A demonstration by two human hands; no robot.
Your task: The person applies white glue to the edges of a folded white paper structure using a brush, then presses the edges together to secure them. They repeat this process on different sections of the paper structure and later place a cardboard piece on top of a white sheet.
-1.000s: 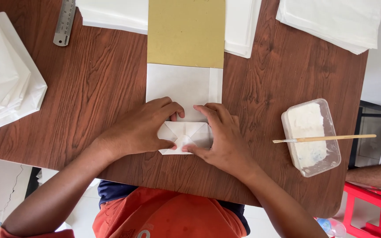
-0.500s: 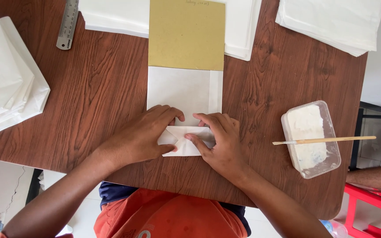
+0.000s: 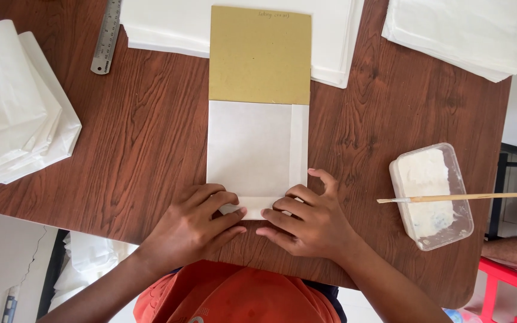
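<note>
Left hand (image 3: 194, 222) and right hand (image 3: 306, 220) are both flat, fingers down, pressing on the folded bottom flap (image 3: 257, 204) of a white paper bag (image 3: 249, 149). Fingertips nearly meet at the flap's middle. Nothing pinched, nothing lifted.

The bag lies flat at the centre of the brown wooden table (image 3: 151, 137), near the front edge. A tan cardboard template (image 3: 260, 55) sticks out of its far end. A side seam runs down the bag's right edge.

Looks like the bottom-fold crease or seal step. The next move probably calls for even pressure out toward both corners, keeping the flap square to the sides.

Right: a clear tub of white paste (image 3: 431, 194) with a brush (image 3: 450, 197) laid across it. Left: a stack of finished white bags (image 3: 13, 107). Far side: white paper sheets (image 3: 462, 33) and a steel ruler (image 3: 106, 37).
</note>
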